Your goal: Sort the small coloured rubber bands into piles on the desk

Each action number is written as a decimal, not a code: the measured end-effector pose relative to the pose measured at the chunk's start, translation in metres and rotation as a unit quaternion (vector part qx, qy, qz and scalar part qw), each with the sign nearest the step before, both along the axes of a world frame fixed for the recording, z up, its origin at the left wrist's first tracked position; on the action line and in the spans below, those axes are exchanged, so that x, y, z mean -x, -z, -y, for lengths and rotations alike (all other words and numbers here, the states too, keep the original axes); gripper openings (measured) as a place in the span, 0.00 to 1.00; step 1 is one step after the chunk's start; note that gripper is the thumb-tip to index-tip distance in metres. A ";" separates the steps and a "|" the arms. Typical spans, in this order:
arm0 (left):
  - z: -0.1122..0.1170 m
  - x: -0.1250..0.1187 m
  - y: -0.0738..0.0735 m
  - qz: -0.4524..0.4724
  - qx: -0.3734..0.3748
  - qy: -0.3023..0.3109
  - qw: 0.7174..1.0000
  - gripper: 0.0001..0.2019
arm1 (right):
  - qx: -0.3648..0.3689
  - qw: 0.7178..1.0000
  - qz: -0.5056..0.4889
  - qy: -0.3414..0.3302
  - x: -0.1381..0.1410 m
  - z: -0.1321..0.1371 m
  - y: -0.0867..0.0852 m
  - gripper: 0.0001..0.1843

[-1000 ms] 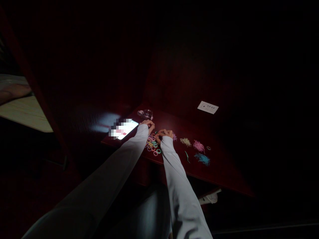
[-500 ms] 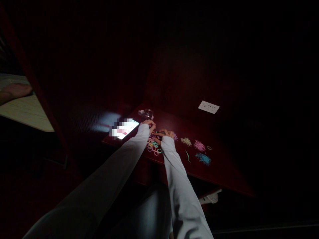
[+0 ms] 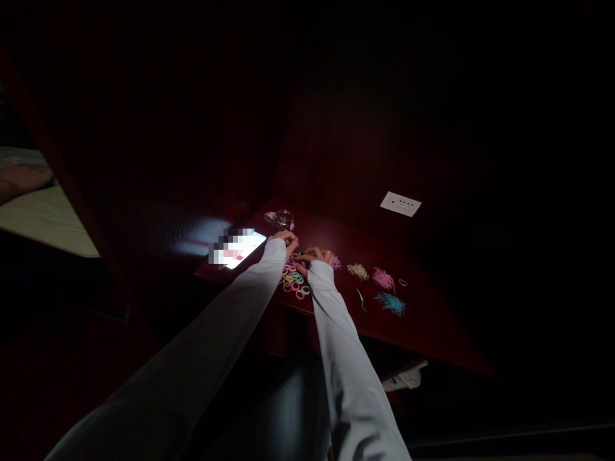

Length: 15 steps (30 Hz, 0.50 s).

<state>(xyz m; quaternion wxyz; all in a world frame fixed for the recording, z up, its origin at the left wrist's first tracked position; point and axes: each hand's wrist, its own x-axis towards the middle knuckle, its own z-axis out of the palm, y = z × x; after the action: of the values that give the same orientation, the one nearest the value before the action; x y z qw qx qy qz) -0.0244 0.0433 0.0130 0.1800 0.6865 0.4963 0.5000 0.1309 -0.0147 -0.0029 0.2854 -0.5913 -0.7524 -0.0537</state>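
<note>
Small coloured hair ties [image 3: 295, 287] lie in a loose pile near the front edge of a dark red table. At the pile's far left side is my left hand [image 3: 289, 241], its fingers bent and close together; whatever they hold is hidden. My right hand [image 3: 318, 257] reaches over the pile's right side, fingers stretched leftward and the thumb apart below, nothing visible in them. Right of it are heaps of thin bands: purple [image 3: 336, 261], yellow [image 3: 358, 272], pink [image 3: 383, 279] and blue [image 3: 391, 303]. A thin green strip [image 3: 360, 299] lies before the yellow heap.
A lit phone [image 3: 246, 248], partly pixelated, is left of my hands. Behind them stands a clear round container [image 3: 285, 219]. A single ring [image 3: 402, 282] lies right of the pink heap. On the wall is a white socket plate [image 3: 400, 204]. Beyond the partition, another person's hand [image 3: 24, 178] rests at a pale table [image 3: 48, 218].
The whole view has shifted slightly. My right hand's fingers look a little straighter over the hair ties. My left hand stays nearly in place, and the heaps of bands have not changed.
</note>
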 end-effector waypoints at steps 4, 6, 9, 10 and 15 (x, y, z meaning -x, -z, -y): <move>-0.001 0.000 0.001 -0.001 -0.002 0.004 1.000 0.11 | 0.015 1.000 0.001 0.001 0.000 -0.003 0.000 0.10; -0.001 0.000 0.001 0.003 -0.003 0.006 1.000 0.11 | 0.018 1.000 0.002 -0.003 0.000 -0.005 0.000 0.09; -0.001 0.001 0.001 0.007 -0.005 0.010 1.000 0.11 | 0.028 0.999 -0.012 -0.017 0.001 -0.007 -0.001 0.09; -0.001 0.001 0.001 0.008 -0.005 0.011 1.000 0.11 | 0.033 0.999 -0.016 -0.021 0.001 -0.007 -0.001 0.09; 0.000 0.001 0.000 0.009 0.003 0.017 1.000 0.10 | 0.048 0.999 -0.011 -0.022 0.002 -0.008 -0.002 0.10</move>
<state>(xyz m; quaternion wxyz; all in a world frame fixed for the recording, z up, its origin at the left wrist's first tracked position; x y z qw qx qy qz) -0.0256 0.0436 0.0127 0.1950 0.6897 0.4847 0.5013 0.1288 -0.0066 -0.0006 0.2663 -0.5882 -0.7636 -0.0046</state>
